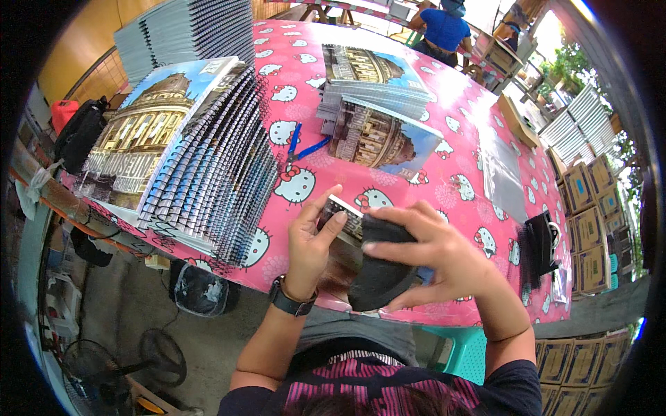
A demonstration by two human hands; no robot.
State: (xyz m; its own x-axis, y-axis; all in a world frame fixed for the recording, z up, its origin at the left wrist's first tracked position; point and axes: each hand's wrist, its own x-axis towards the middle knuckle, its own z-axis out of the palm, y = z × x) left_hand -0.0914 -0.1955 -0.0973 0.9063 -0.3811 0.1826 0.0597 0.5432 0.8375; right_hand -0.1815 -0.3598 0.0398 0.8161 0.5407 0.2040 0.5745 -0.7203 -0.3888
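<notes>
Close to the table's near edge, my left hand [312,246] grips a booklet [350,225] by its side, thumb on the printed face and fingers behind. A black, curved sheet [383,267] covers the right part of that booklet. My right hand [444,253] is closed over the sheet, its fingers spread across the top and the thumb lower down. Whether the sheet is joined to the booklet I cannot tell. Beyond my hands lie blue-handled pliers [309,145] and a loose printed cover booklet [381,139] with a domed building on it.
A tall stack of spiral-bound notebooks [208,166] stands at the left, with more bound stacks [191,35] behind. Another printed stack [374,73] is farther back. At the right are clear sheets [503,173] and black binding coils [538,249]. Cardboard boxes [590,229] and a person [444,31] are beyond.
</notes>
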